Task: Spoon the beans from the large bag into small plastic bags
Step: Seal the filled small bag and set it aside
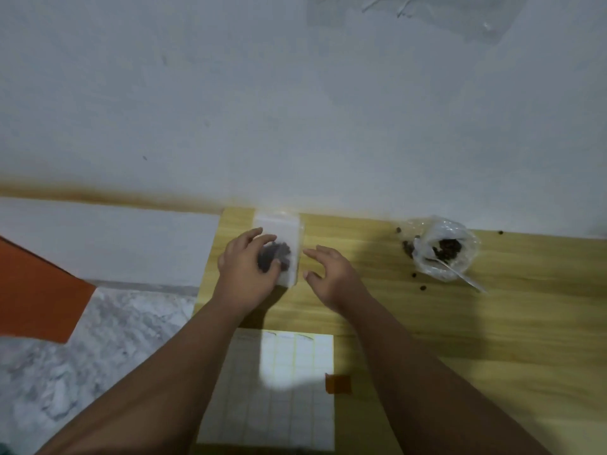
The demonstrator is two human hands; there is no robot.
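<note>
Wooden table (460,323): left hand (244,270) grasps small bag (290,224), right hand (331,274) released beside.

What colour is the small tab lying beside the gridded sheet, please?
Orange-brown; the small tab shows best in the head view.
</note>
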